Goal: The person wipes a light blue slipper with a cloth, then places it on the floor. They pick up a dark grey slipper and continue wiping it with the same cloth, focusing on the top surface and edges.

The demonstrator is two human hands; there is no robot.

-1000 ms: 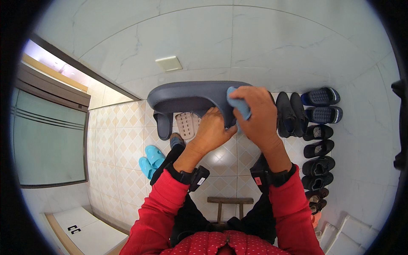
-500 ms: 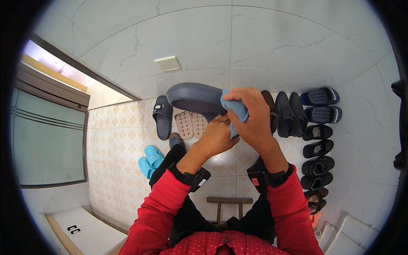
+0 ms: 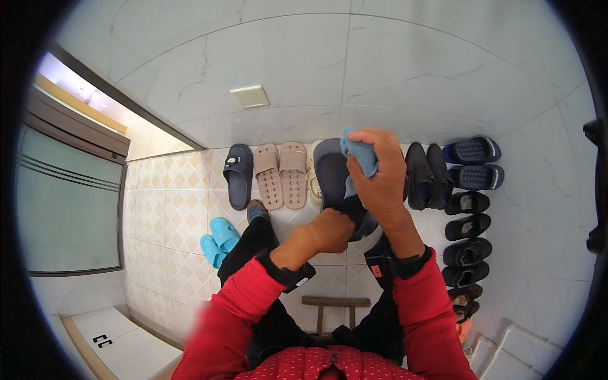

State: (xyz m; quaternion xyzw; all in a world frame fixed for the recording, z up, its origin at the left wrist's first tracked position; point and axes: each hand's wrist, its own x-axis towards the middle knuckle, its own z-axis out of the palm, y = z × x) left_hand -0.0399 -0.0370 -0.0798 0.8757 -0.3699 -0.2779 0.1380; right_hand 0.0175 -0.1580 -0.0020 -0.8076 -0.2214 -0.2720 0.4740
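Observation:
A dark navy slide slipper is held up in front of me, its sole end pointing away toward the wall. My left hand is closed around its strap part, nearer to my body. In my right hand a light blue cloth is bunched between thumb and fingers. The cloth lies against the slipper's right edge. On the floor to the left stands a similar dark slide slipper. Two dusty-pink slippers sit beside it, and a cream shoe is partly hidden behind the held slipper.
Dark shoes and blue slippers stand right of my hands, with several black shoes down the right wall. Turquoise slippers lie by my left leg. A wooden stool bar shows between my legs. The tiled wall rises ahead.
The held slipper has swung from pointing left to pointing away from me, uncovering the pink slippers. My left hand has moved nearer my body; my right hand keeps the cloth on the slipper.

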